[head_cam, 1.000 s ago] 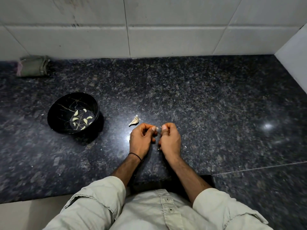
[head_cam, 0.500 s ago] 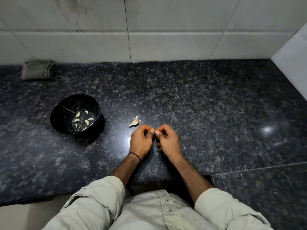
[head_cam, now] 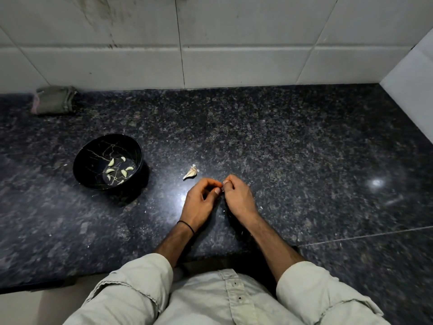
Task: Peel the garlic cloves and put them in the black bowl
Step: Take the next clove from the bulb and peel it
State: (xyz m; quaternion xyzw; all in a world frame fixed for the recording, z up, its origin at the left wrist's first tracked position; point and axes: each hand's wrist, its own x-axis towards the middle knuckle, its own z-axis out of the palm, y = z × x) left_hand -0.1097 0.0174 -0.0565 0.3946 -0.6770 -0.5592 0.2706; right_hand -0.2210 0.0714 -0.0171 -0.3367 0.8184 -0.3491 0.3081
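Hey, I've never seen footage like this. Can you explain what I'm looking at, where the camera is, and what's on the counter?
No machine here: a person wears a wide-angle camera on the head, so this single picture looks down past their own shirt. The left hand, with a black wristband, and the right hand meet at the fingertips and pinch something tiny, hidden between them, probably a garlic clove. On the dark stone counter stands a black bowl holding several peeled cloves. Just beyond the hands lies a pale garlic piece with papery skin. A folded cloth lies by the tiled wall.
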